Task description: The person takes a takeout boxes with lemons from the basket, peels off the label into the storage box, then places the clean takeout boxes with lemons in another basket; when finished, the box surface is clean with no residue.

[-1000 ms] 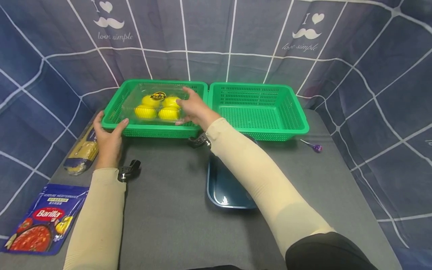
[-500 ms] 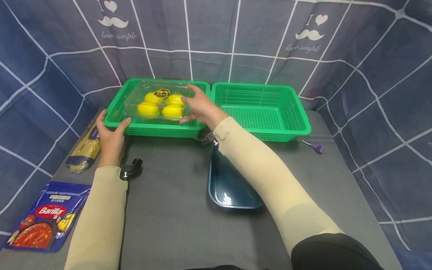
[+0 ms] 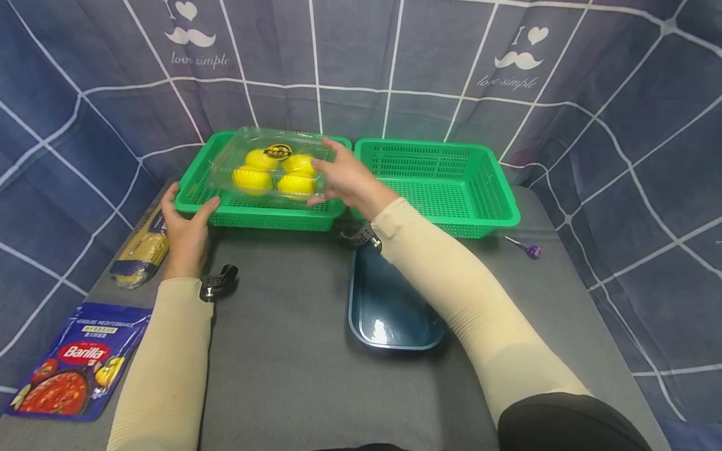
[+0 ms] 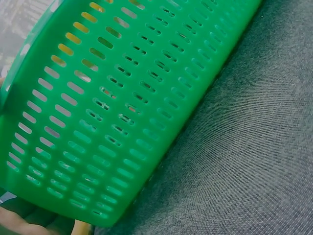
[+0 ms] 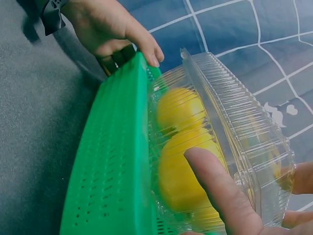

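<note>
A clear plastic box (image 3: 225,164) with several yellow round items (image 3: 261,159) is held over the left green basket (image 3: 271,219), tilted a little. My right hand (image 3: 352,178) grips the box's right end, thumb on the near side; in the right wrist view the thumb lies across the clear box (image 5: 230,112). My left hand (image 3: 187,233) holds the left basket's front left corner, fingers outside and thumb at the rim. In the left wrist view the green basket wall (image 4: 117,103) fills much of the picture, with part of the left hand (image 4: 29,223) below it.
A second green basket (image 3: 434,227) stands to the right, with a lollipop (image 3: 531,250) beside it. Under my right forearm lies a dark blue tray (image 3: 389,319). At the left are a yellow pasta pack (image 3: 143,250) and a blue Barilla pouch (image 3: 81,360).
The box has moved right and slightly up with my right hand, and tilts a bit more. My left hand keeps its hold on the basket corner.
</note>
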The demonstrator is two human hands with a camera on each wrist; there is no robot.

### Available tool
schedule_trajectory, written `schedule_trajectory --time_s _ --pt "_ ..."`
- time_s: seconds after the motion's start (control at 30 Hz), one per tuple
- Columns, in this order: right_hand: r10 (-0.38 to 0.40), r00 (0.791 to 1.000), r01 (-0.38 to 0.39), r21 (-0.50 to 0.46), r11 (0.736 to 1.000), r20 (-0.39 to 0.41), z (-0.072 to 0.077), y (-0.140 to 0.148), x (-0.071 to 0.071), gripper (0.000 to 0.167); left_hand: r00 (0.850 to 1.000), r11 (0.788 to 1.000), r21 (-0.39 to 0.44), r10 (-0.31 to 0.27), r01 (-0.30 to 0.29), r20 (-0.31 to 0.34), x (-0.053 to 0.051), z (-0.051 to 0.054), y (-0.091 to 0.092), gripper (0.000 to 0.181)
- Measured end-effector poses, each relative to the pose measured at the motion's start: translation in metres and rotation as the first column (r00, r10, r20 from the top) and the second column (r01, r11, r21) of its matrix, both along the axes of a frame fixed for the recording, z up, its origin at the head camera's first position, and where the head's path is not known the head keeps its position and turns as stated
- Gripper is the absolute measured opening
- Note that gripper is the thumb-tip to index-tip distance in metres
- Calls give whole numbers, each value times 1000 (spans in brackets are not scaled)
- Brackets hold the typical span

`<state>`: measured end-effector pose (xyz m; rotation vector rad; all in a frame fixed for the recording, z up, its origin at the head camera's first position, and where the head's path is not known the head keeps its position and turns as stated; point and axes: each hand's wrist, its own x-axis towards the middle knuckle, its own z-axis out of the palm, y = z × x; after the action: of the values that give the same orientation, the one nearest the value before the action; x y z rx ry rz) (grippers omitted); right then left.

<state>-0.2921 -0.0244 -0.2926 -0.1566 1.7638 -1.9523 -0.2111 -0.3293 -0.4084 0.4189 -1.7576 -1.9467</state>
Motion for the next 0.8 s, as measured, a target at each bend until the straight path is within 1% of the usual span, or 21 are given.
schedule_trajectory --time_s 0.13,0.3,0.47,0.57,0.67,0.8 --pt "0 1000 0 -5 1000 -5 5 6 3 72 1000 1000 -5 0 0 4 0 -3 -2 92" --pt "10 1000 -10 -19 1000 -11 10 12 10 73 1000 1000 -2 -8 8 0 1 -1 -1 93" --pt "32 999 -32 -16 999 -21 16 16 20 73 1000 1000 2 -16 16 23 2 1 0 92" --pt "40 999 -41 -24 999 -12 19 18 27 74 999 1000 6 -24 24 33 2 2 0 93" --pt "46 999 -46 -44 998 0 21 17 33 74 999 1000 9 -30 30 25 2 2 -1 94" --pt "65 998 -64 -63 996 4 23 16 41 75 999 1000 6 -24 23 33 1 2 -3 89"
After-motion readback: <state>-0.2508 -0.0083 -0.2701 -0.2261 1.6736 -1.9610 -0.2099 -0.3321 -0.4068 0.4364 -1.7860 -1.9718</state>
